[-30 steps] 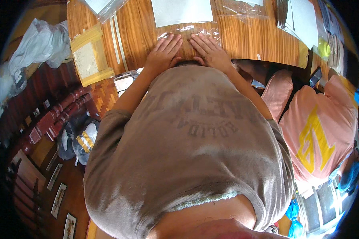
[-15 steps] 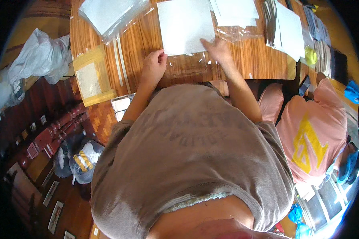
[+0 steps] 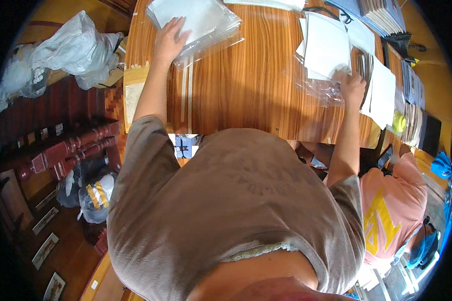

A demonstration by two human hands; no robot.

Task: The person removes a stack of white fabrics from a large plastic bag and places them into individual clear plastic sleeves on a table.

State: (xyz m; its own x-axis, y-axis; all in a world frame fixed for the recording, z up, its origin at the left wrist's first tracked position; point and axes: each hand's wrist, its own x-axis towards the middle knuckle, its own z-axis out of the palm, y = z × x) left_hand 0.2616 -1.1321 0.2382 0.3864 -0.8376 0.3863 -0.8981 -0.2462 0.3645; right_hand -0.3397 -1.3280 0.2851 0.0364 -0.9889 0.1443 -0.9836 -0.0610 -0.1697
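Note:
My left hand (image 3: pixel 170 44) lies with its fingers spread on a stack of white sheets in clear plastic sleeves (image 3: pixel 203 22), at the far left of the wooden table (image 3: pixel 236 85). At the right, my right hand (image 3: pixel 352 86) has its fingers closed at the near corner of a white sheet (image 3: pixel 327 47), which looks slightly bent there. That sheet lies on a loose pile of others. Clear plastic wrapping (image 3: pixel 319 93) sticks out from under the pile, just left of my right hand.
A fanned stack of white sheets (image 3: pixel 381 93) lies right of my right hand, near a yellow-green round item (image 3: pixel 399 122). Taped brown paper (image 3: pixel 134 100) covers the left table edge. Bound stacks (image 3: pixel 384 17) stand far right. A person in pink (image 3: pixel 391 200) sits close on the right.
My hands have moved apart from the white sheet in front of me, left hand to the left stack, right hand to the right pile. No sheet lies directly before me now. The view has shifted.

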